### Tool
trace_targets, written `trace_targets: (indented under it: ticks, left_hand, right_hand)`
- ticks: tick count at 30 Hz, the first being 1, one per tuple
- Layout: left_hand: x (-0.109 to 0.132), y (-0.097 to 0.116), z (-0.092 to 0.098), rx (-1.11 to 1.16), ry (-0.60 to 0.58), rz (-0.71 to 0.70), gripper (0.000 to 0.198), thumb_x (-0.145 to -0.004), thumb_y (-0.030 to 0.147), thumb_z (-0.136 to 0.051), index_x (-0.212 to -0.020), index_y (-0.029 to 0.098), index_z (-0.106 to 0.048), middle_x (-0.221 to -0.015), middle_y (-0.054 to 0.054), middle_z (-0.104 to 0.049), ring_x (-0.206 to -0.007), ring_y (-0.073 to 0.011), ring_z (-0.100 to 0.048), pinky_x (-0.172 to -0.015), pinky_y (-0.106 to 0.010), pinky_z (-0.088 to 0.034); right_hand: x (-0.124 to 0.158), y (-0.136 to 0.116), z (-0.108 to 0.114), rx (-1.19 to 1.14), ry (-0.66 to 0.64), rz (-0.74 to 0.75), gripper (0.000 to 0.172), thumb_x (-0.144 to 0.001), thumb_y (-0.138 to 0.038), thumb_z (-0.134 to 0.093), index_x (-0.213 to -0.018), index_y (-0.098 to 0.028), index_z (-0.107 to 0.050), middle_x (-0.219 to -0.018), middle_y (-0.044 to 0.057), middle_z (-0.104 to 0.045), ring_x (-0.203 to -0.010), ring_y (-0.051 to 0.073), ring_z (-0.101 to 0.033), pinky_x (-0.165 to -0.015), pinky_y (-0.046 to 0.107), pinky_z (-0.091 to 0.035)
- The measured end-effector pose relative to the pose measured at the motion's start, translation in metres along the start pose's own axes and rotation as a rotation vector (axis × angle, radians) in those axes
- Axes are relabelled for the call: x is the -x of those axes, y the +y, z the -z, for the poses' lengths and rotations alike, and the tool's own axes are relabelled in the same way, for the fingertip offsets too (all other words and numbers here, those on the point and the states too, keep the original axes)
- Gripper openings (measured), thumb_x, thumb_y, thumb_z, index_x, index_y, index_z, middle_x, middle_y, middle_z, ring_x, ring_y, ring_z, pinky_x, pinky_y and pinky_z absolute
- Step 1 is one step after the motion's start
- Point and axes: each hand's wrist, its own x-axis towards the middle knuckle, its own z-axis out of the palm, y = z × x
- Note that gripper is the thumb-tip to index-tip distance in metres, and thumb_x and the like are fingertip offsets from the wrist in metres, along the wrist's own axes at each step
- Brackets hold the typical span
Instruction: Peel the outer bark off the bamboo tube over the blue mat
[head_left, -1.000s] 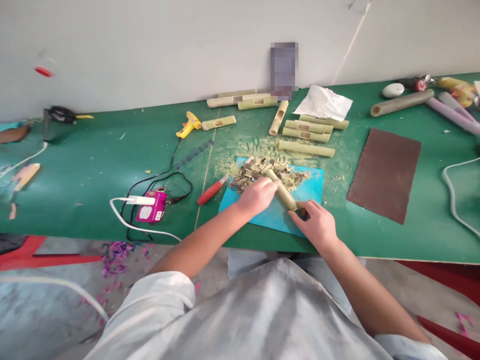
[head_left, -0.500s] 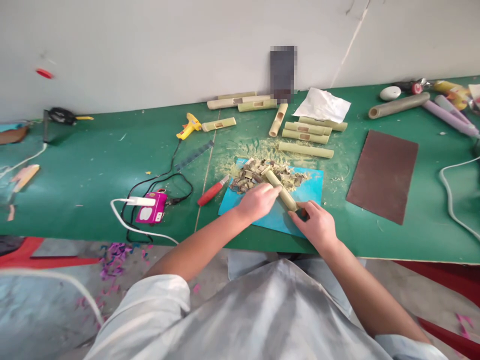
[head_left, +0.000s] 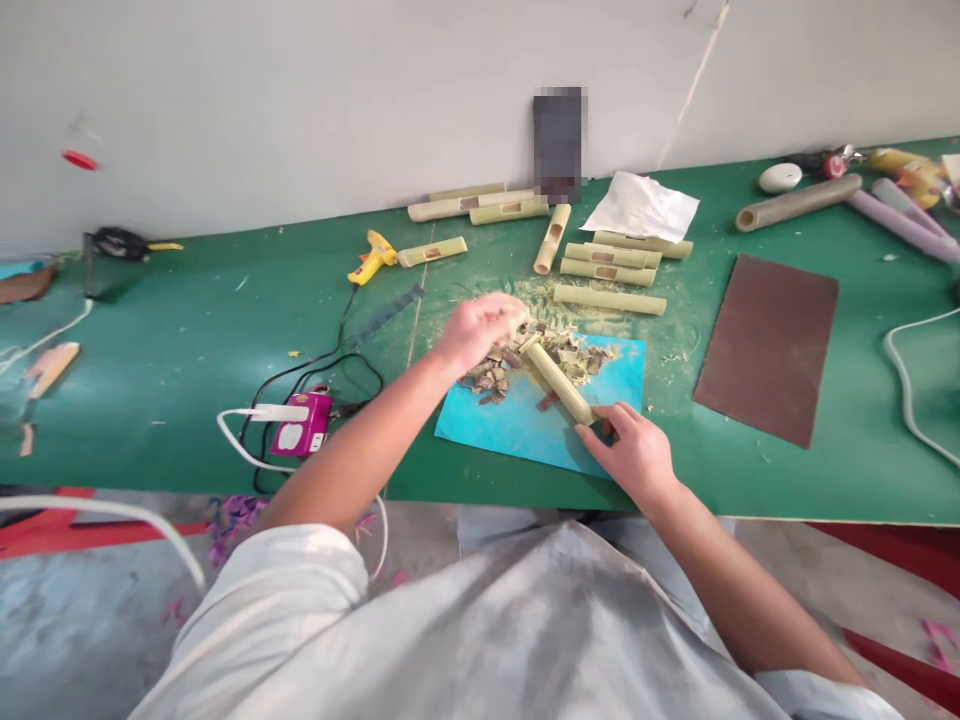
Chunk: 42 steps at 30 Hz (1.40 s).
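Observation:
My right hand (head_left: 634, 450) grips the lower end of a pale bamboo tube (head_left: 559, 380), which lies slantwise over a blue sheet (head_left: 487, 430). My left hand (head_left: 484, 330) is off the tube, above the upper left of the sheet, with its fingers pinched together. A small dark bit shows at its fingertips, too small to name. Beneath and beside that hand is a heap of bamboo chips (head_left: 589, 360) with pale shavings, partly covered by the hand. The tube's far end rests by the chips.
Several notched bamboo tubes (head_left: 607, 272) lie behind, some under white paper (head_left: 641, 208). A yellow glue gun (head_left: 373, 258) and a pink power adapter (head_left: 301, 425) with cables are on the left. On the right are a brown sheet (head_left: 769, 350) and a thick tube (head_left: 799, 203).
My left hand has left the tube and moved up and left to the chips. The red-handled knife is now hidden behind my left forearm. My right hand keeps its hold.

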Motion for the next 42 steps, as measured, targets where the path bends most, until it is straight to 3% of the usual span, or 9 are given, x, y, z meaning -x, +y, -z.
trace_targets:
  ticks: [5,11,14,17,22,26,30,35,42]
  left_hand:
    - [-0.108,-0.02,0.023,0.266,0.031,0.212,0.027,-0.08,0.036,-0.062,-0.087,0.011,-0.07,-0.107,-0.011,-0.069,-0.06,-0.0071,-0.058,-0.049,-0.017,-0.042]
    - [-0.217,-0.036,0.018,0.258,0.033,0.268,0.032,-0.082,0.043,-0.061,-0.088,0.012,-0.067,-0.112,-0.01,-0.068,-0.062,-0.0072,-0.058,-0.049,-0.016,-0.039]
    - [-0.25,-0.042,0.015,0.25,0.061,0.314,0.034,-0.086,0.044,-0.06,-0.091,0.011,-0.064,-0.105,-0.008,-0.067,-0.063,-0.0073,-0.058,-0.051,-0.018,-0.037]
    - [-0.272,-0.044,0.019,0.205,0.11,0.316,0.045,-0.101,0.047,-0.036,-0.097,0.008,-0.059,-0.094,-0.003,-0.062,-0.069,-0.0059,-0.059,-0.06,-0.018,-0.036]
    - [-0.285,-0.037,0.044,0.215,0.305,0.161,0.058,-0.099,0.061,-0.016,-0.114,0.015,-0.048,-0.1,0.002,-0.062,-0.079,-0.006,-0.047,-0.068,-0.022,-0.037]
    - [-0.268,-0.032,0.055,0.297,0.384,0.092,0.04,-0.105,0.046,-0.023,-0.116,0.016,-0.047,-0.109,0.005,-0.063,-0.08,-0.0036,-0.047,-0.064,-0.02,-0.035]
    - [-0.223,-0.025,0.039,0.273,0.391,0.028,0.038,-0.101,0.043,-0.038,-0.097,0.01,-0.058,-0.096,0.0,-0.065,-0.068,-0.0034,-0.054,-0.057,-0.02,-0.035]
    - [-0.128,0.001,0.011,0.001,0.261,-0.051,0.023,-0.088,0.033,-0.057,-0.082,0.014,-0.07,-0.067,-0.001,-0.065,-0.057,-0.0086,-0.056,-0.053,-0.02,-0.04]
    - [0.027,0.023,-0.031,-0.649,-0.051,-0.179,0.015,-0.089,0.024,-0.057,-0.089,0.02,-0.071,-0.089,-0.003,-0.071,-0.072,-0.0134,-0.063,-0.067,-0.024,-0.048]
  right_hand:
    - [0.0,0.0,0.0,0.008,-0.004,0.006,0.032,-0.084,-0.048,-0.058,-0.094,-0.018,-0.069,-0.071,0.0,-0.062,-0.056,0.01,-0.052,-0.052,0.023,-0.035]
    - [-0.002,-0.001,0.001,0.011,0.001,0.023,0.03,-0.085,-0.045,-0.058,-0.094,-0.019,-0.069,-0.071,0.0,-0.063,-0.056,0.01,-0.053,-0.053,0.022,-0.036]
    - [-0.003,-0.001,0.001,0.01,0.019,0.033,0.03,-0.086,-0.044,-0.056,-0.093,-0.018,-0.069,-0.069,-0.001,-0.062,-0.056,0.01,-0.054,-0.054,0.022,-0.037]
    - [-0.003,0.0,0.001,0.001,0.031,0.048,0.029,-0.087,-0.043,-0.056,-0.094,-0.017,-0.068,-0.069,-0.001,-0.061,-0.057,0.01,-0.055,-0.054,0.022,-0.038]
    - [-0.003,0.001,0.0,0.003,0.013,0.041,0.029,-0.087,-0.043,-0.057,-0.097,-0.018,-0.068,-0.072,0.0,-0.063,-0.059,0.01,-0.057,-0.056,0.023,-0.039]
    - [-0.002,0.001,-0.001,0.009,0.014,0.038,0.03,-0.087,-0.044,-0.056,-0.096,-0.018,-0.068,-0.071,0.0,-0.063,-0.059,0.011,-0.057,-0.055,0.023,-0.038]
    - [-0.002,0.0,-0.001,0.01,0.023,0.024,0.03,-0.086,-0.044,-0.056,-0.095,-0.019,-0.069,-0.07,-0.001,-0.063,-0.057,0.01,-0.055,-0.053,0.023,-0.036]
    - [-0.001,0.001,-0.002,0.001,0.006,0.005,0.031,-0.085,-0.046,-0.057,-0.096,-0.019,-0.069,-0.071,-0.001,-0.063,-0.058,0.01,-0.054,-0.053,0.023,-0.035]
    - [-0.001,0.003,-0.002,-0.01,-0.028,-0.021,0.034,-0.085,-0.048,-0.056,-0.099,-0.019,-0.068,-0.078,0.001,-0.065,-0.061,0.011,-0.056,-0.055,0.024,-0.035]
